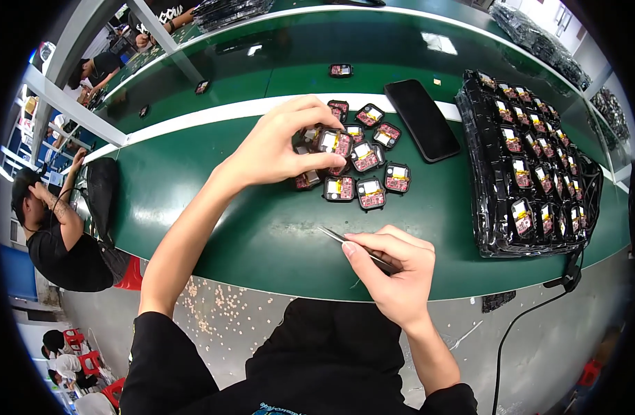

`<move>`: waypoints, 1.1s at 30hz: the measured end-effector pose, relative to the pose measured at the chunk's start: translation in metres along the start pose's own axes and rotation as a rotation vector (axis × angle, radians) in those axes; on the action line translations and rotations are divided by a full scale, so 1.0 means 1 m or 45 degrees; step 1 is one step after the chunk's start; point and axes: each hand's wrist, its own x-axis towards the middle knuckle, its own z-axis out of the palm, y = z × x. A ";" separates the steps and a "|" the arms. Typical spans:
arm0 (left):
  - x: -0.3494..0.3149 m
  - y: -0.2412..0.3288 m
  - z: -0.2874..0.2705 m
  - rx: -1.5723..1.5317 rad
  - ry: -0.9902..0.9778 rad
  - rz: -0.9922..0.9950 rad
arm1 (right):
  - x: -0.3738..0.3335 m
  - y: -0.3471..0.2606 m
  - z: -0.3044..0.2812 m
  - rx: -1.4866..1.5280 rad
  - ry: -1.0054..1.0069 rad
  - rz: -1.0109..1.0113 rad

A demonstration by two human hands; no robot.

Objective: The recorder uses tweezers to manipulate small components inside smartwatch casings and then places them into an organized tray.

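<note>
Between the thumb and fingers of my left hand (272, 145) is a small black square smartwatch case (336, 142) with a red circuit board and a yellow-and-silver part inside. It is lifted over a cluster of similar open cases (371, 193) lying on the green workbench (241, 235), and my hand hides some of them. My right hand (402, 270), near the bench's front edge, is closed around a pair of metal tweezers (333, 236). The tips point up and left toward the cluster, touching none of the cases.
Right of the cluster lies a black phone (422, 121). A stack of black plastic trays (487, 214) filled with similar cases stands at the right, a black cable (521, 311) hanging beside it. More cases (341, 70) sit on the strip beyond the white rail (262, 104). A person (72, 242) sits at the left.
</note>
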 end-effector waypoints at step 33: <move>-0.084 -0.030 -0.046 0.309 -0.123 -0.355 | -0.002 -0.005 0.000 -0.094 -0.069 -0.002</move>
